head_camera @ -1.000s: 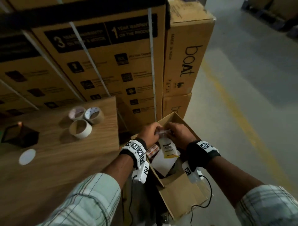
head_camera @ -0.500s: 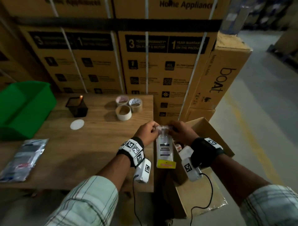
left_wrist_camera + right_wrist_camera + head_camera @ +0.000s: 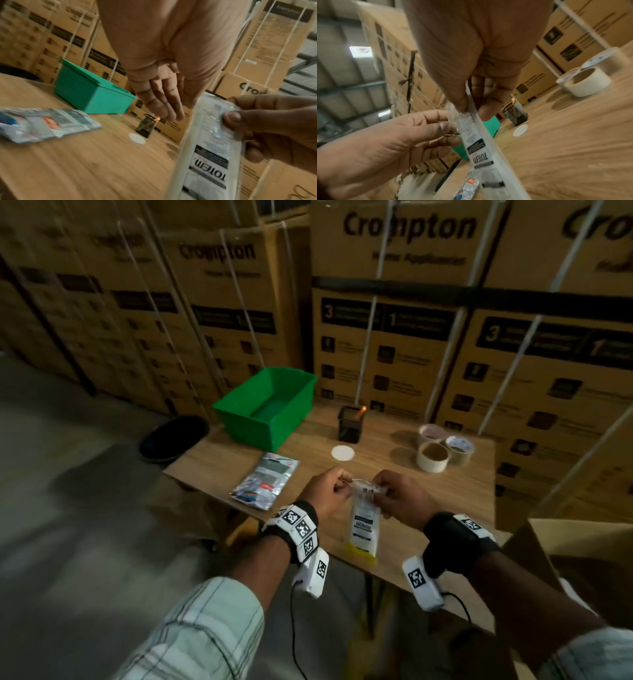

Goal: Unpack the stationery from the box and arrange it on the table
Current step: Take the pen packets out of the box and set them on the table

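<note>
A white plastic packet marked TOTEM (image 3: pixel 364 529), with a yellow bottom strip, hangs upright just above the wooden table (image 3: pixel 428 508) near its front edge. My left hand (image 3: pixel 342 486) pinches the packet's clear top edge from the left. My right hand (image 3: pixel 380 494) pinches the same edge from the right. In the right wrist view both pinches show on the packet (image 3: pixel 476 142). The open cardboard box (image 3: pixel 582 539) stands at the right, beside the table; its inside is hidden.
On the table are a green bin (image 3: pixel 263 409), a black pen holder (image 3: pixel 350 424), a white disc (image 3: pixel 342 453), three tape rolls (image 3: pixel 432 457) and a silvery packet (image 3: pixel 265 481). A black tub (image 3: pixel 174 438) sits on the floor at the left. Stacked cartons wall the back.
Both hands have lifted the packet out of the cardboard box and carried it left, over the table. The view has swung left with them.
</note>
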